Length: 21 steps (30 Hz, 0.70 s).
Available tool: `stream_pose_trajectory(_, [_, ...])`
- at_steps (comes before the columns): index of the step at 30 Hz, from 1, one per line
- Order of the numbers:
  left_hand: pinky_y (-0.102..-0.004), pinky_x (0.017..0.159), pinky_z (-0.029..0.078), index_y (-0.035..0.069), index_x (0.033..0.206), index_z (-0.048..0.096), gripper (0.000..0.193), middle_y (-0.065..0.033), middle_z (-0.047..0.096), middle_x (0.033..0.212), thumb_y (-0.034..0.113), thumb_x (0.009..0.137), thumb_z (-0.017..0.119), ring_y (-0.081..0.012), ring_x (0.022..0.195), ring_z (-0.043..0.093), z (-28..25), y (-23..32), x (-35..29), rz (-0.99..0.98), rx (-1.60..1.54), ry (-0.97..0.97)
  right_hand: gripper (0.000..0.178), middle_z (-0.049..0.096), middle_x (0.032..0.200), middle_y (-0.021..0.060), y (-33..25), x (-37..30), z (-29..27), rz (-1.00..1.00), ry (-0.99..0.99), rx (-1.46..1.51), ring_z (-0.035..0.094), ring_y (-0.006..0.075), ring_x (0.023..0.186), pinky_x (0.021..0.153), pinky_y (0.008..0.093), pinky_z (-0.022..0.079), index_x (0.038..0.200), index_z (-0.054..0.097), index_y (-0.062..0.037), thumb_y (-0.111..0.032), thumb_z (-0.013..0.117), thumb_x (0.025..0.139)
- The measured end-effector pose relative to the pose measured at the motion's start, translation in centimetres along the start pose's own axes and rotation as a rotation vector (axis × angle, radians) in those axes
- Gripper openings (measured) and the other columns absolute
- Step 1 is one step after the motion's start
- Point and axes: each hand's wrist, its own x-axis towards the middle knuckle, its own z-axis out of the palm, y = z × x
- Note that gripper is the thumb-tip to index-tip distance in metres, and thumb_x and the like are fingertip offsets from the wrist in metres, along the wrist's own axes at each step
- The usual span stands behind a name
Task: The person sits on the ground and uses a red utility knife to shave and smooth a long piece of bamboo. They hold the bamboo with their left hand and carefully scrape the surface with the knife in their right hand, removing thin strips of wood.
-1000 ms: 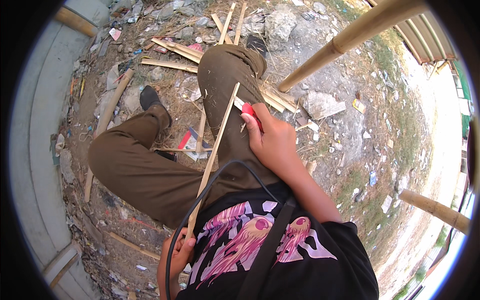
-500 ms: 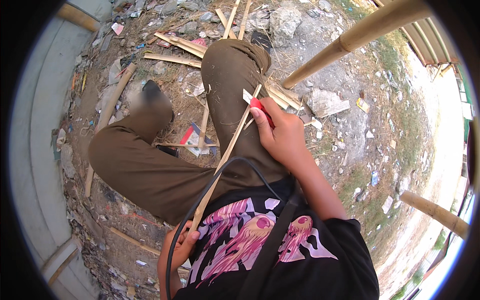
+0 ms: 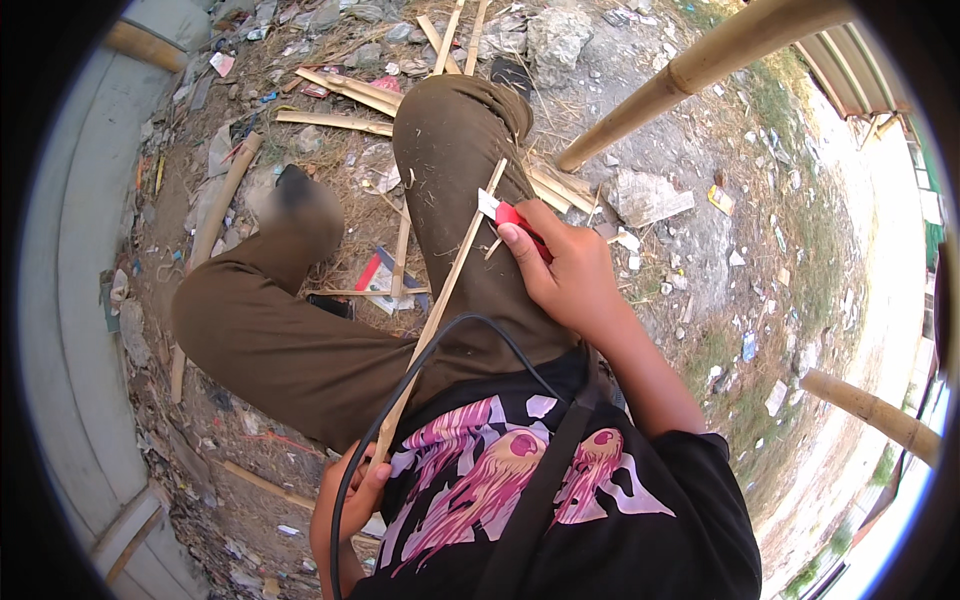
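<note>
A long, thin bamboo strip (image 3: 437,310) slants across my lap, from my left hip up to my raised right thigh. My left hand (image 3: 350,492) pinches its lower end beside my shirt. In my right hand (image 3: 560,255) is a red-handled utility knife (image 3: 510,215), gripped with the thumb along the handle. Its broad pale blade lies against the strip near the upper end, over the thigh. A black cable (image 3: 405,375) loops over the strip and past my left hand, hiding part of both.
Split bamboo pieces (image 3: 345,122) lie beyond my knee. A thick bamboo pole (image 3: 690,85) rises at the right, near a stone block (image 3: 645,198); another pole (image 3: 870,412) juts in lower right. A pale wall (image 3: 75,300) borders the left. Litter and rubble cover the ground.
My right hand and the knife have shifted slightly down and left in the picture, the blade now resting across the strip a little below its tip. My left hand keeps its hold.
</note>
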Motion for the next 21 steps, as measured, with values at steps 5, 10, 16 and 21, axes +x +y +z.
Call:
stream_pose_trajectory(5, [-0.0212, 0.046, 0.024, 0.0, 0.115, 0.06, 0.025, 0.0078, 0.049, 0.061, 0.021, 0.103, 0.063, 0.0004, 0.049, 0.037, 0.5, 0.5, -0.5, -0.023, -0.088, -0.006, 0.027, 0.061, 0.062, 0.017, 0.2, 0.4, 0.5, 0.098, 0.005, 0.023, 0.064, 0.0411, 0.06, 0.052, 0.0477, 0.046, 0.1, 0.062, -0.0099, -0.037, 0.06, 0.101])
stream_pose_trajectory(10, [-0.0213, 0.047, 0.025, 0.0, 0.115, 0.06, 0.024, 0.0075, 0.05, 0.063, 0.02, 0.103, 0.064, 0.0001, 0.051, 0.038, 0.2, -0.1, -1.8, -0.037, 0.066, -0.004, 0.025, 0.06, 0.063, 0.0161, 0.6, 0.6, 1.6, 0.145, 0.137, 0.09, 0.06, 0.0329, 0.055, 0.054, 0.0414, 0.046, 0.102, 0.064, -0.0089, -0.033, 0.06, 0.103])
stream_pose_trajectory(16, [-0.0218, 0.047, 0.028, 0.0, 0.107, 0.06, 0.024, 0.0047, 0.052, 0.067, 0.021, 0.1, 0.068, -0.001, 0.054, 0.041, -1.8, -1.9, -6.9, -0.136, -0.098, 0.061, 0.026, 0.051, 0.063, 0.0028, 3.0, -0.2, 1.9, 0.283, 0.346, 0.332, 0.043, 0.0087, 0.057, 0.055, 0.0278, 0.037, 0.105, 0.064, -0.0047, -0.029, 0.056, 0.106])
stream_pose_trajectory(21, [-0.0207, 0.049, 0.034, 0.0, 0.105, 0.06, 0.024, 0.0044, 0.052, 0.066, 0.023, 0.101, 0.066, -0.002, 0.055, 0.044, 1.1, 0.6, -2.0, 0.11, -0.014, 0.046, 0.024, 0.046, 0.072, -0.0048, 2.9, -2.2, 1.2, 0.244, 0.31, 0.616, 0.038, 0.0025, 0.061, 0.054, 0.0202, 0.028, 0.114, 0.055, -0.0043, -0.027, 0.049, 0.109])
